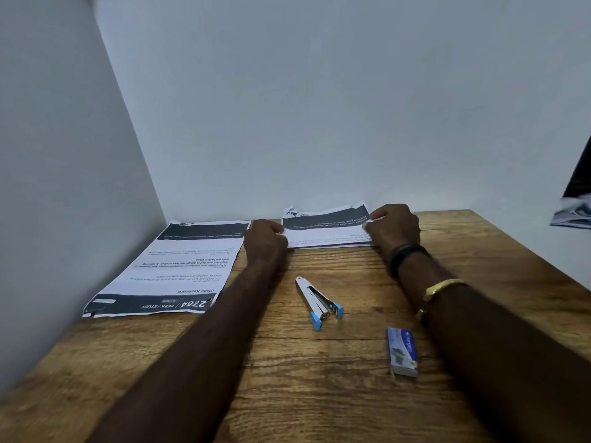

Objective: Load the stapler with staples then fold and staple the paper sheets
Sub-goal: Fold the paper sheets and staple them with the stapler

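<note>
A folded stack of printed paper sheets (326, 230) lies at the back of the wooden table against the wall. My left hand (265, 239) pinches its left edge and my right hand (395, 227) pinches its right edge. A white stapler with blue ends (318, 302) lies on the table between my forearms, nearer to me than the stack. A small blue and white staple box (402, 351) rests at the right, beside my right forearm. A second, unfolded printed sheet stack (169, 270) lies flat at the left.
The wooden table (303, 394) sits in a corner, with grey walls at the left and behind. Part of a dark object (575, 203) shows at the right edge, beyond the table.
</note>
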Available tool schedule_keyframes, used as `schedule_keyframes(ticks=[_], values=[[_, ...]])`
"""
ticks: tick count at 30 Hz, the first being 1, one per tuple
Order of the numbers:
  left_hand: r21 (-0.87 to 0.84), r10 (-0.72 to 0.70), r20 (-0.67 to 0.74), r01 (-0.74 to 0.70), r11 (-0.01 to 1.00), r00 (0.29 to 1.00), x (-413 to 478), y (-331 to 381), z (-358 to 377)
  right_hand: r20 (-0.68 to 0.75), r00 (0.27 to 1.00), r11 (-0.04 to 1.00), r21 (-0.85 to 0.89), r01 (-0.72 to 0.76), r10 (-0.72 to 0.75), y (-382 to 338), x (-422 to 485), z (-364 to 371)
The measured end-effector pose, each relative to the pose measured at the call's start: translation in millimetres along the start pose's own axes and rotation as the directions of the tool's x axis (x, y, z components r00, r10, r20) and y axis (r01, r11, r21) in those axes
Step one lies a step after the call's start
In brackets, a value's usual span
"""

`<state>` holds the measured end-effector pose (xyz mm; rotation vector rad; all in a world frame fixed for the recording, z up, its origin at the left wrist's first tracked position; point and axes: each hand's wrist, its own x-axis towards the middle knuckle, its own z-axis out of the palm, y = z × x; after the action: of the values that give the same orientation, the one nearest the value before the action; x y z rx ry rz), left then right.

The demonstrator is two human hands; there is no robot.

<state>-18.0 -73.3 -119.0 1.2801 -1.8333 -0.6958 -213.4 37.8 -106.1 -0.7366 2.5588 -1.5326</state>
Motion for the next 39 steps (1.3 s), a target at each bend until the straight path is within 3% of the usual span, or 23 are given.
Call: schedule_keyframes(ticks=[4, 11, 17, 21, 26, 31, 39], values=[[0.09, 0.001, 0.038, -0.004, 0.996, 0.999, 3.9, 0.4, 7.0, 0.013, 0.998, 0.995, -0.082, -0.064, 0.065, -0.7, 6.2, 4.5], [0.243, -0.009, 0.095, -0.014, 0.97, 0.995, 3.2, 2.3, 9.3, -0.002, 1.0, 0.979, -0.203, -0.026, 0.026, -1.3, 4.0, 10.1], [0.065, 0.058, 0.054, -0.061, 0.996, 0.997, -2.1, 3.5, -5.9, 0.01, 0.992, 0.948, -0.294, 0.125, -0.127, -8.5, -12.3, 5.6], [-0.11, 0.09, -0.038, -0.093, 0.99, 0.995, -11.7, 5.6, -23.6, 0.088, 0.964, 0.961, -0.101, 0.258, -0.25, -36.0, -40.4, 10.2], [-0.158, 0.102, -0.127, -0.122, 0.98, 0.987, -20.6, 2.4, -59.5, 0.24, 0.894, 0.919, -0.01, 0.393, -0.379, -80.9, -91.0, 33.5], [-0.1, 0.008, -0.147, -0.023, 0.995, 0.989, -20.1, -28.1, -111.2, 0.363, 0.838, 0.898, -0.006, 0.439, -0.407, -112.6, -125.8, 63.4], [0.065, -0.16, -0.225, 0.179, 0.982, 0.961, -14.6, -83.4, -158.3, 0.445, 0.839, 0.909, -0.117, 0.401, -0.313, -118.6, -153.6, 113.5]])
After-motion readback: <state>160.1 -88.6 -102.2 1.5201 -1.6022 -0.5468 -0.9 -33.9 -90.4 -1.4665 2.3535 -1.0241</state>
